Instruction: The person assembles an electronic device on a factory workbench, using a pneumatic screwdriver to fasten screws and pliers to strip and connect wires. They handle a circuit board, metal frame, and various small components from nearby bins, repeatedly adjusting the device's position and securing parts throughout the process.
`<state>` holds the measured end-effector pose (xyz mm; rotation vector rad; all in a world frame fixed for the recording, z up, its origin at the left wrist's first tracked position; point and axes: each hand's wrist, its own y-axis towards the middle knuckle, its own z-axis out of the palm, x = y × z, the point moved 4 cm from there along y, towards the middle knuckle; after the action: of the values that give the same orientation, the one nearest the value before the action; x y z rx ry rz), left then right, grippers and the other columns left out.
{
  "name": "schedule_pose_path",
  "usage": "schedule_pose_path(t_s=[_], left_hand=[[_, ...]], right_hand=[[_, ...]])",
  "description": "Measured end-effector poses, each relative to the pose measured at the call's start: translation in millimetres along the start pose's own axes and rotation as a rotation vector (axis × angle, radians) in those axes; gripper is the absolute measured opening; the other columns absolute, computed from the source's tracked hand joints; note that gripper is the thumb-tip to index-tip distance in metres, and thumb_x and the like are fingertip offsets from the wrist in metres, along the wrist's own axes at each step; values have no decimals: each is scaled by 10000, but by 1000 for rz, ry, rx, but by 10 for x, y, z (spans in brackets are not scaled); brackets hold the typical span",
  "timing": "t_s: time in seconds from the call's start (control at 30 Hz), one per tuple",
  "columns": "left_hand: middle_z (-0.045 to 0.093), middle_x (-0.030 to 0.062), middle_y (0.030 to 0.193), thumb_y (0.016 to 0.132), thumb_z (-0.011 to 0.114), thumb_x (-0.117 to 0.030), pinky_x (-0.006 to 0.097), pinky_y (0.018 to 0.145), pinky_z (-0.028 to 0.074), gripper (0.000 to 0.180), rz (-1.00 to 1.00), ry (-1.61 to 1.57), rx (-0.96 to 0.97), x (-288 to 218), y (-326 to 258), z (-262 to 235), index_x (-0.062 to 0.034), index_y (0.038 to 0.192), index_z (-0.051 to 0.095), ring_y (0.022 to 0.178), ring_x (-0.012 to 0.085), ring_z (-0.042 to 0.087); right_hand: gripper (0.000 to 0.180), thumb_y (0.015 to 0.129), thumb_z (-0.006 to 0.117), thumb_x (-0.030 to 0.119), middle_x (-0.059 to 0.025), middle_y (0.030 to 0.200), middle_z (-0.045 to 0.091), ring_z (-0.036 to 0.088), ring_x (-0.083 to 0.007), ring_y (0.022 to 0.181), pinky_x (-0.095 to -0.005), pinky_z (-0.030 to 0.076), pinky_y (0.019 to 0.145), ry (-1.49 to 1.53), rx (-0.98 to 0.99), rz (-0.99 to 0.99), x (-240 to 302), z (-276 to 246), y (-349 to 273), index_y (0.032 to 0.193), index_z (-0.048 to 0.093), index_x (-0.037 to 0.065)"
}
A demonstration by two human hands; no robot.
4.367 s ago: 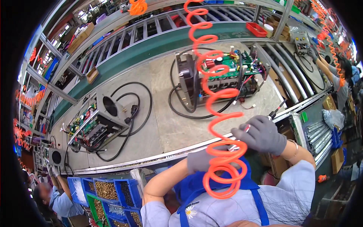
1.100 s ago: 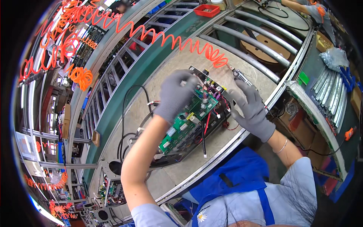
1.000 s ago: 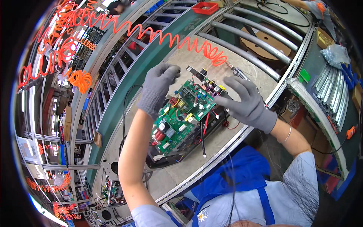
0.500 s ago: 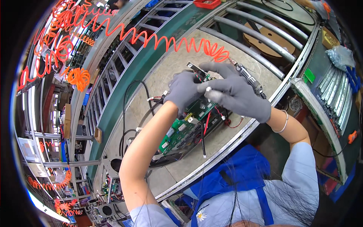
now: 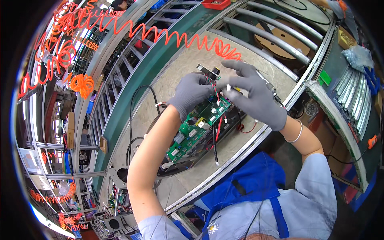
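Note:
A green circuit board (image 5: pixel 185 141) lies tilted in a dark frame on the bench, with components and loose wires along it. My left hand (image 5: pixel 194 94), in a grey glove, is closed at the board's far end, its fingertips on a twisted bundle of thin wires (image 5: pixel 213 84). Facing it from the right is my gloved right hand (image 5: pixel 254 96), with a small white piece (image 5: pixel 228 87), apparently a connector, between thumb and forefinger; its other fingers are spread. Below the fingers a red wire ends in a white plug (image 5: pixel 218 103). A black cable (image 5: pixel 216 150) hangs over the board's near side.
A coiled orange air hose (image 5: pixel 176 38) runs to a power screwdriver (image 5: pixel 269 84) lying behind my right hand. Metal rollers (image 5: pixel 276 38) lie beyond the bench. Black cables (image 5: pixel 131 116) loop at left. Metal strips (image 5: pixel 354 102) sit on the right-hand shelf.
My right hand has drawn slightly up and away from my left, uncovering more of the board and the red wire's plug. My left hand stays near the board's far end.

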<state>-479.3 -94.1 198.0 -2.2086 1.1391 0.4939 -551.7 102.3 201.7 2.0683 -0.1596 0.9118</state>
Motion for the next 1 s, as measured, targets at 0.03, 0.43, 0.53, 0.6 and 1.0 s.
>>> schedule_pose_path(t_s=[0.03,0.43,0.53,0.6,1.0], left_hand=[[700,120,838,752,768,-447,376,727,506,412,146,-26,-49,30,9,23,-46,846,754,730,219,659],[699,59,913,836,766,-330,269,660,468,334,23,-193,20,-20,-56,127,-8,924,767,777,94,611],[694,53,891,838,764,-335,273,662,477,340,80,-77,-42,-6,-44,131,-8,932,767,775,99,621],[687,41,856,837,766,-336,264,651,474,331,38,-80,-46,8,-30,143,-15,918,769,755,96,616],[692,40,765,803,773,-381,279,621,478,353,55,-160,-17,-32,-38,155,-34,870,768,673,110,618]], right_hand=[[265,786,711,128,-166,1355,525,477,-327,1275,-401,387,1050,-120,-6,-68,60,-25,-39,1050,726,146],[259,637,770,293,-57,1363,549,481,-290,1256,-471,279,1104,-522,-206,-357,-102,255,-584,853,654,209],[202,663,752,231,-49,1340,565,493,-290,1242,-465,286,1101,-552,-234,-274,-106,97,-604,823,632,203],[176,683,740,195,-44,1330,570,493,-290,1241,-461,284,1103,-596,-295,-215,-93,17,-626,813,621,203],[186,710,752,249,-2,1349,568,488,-238,1250,-438,220,1141,-655,-252,-304,-198,294,-734,845,630,286]])
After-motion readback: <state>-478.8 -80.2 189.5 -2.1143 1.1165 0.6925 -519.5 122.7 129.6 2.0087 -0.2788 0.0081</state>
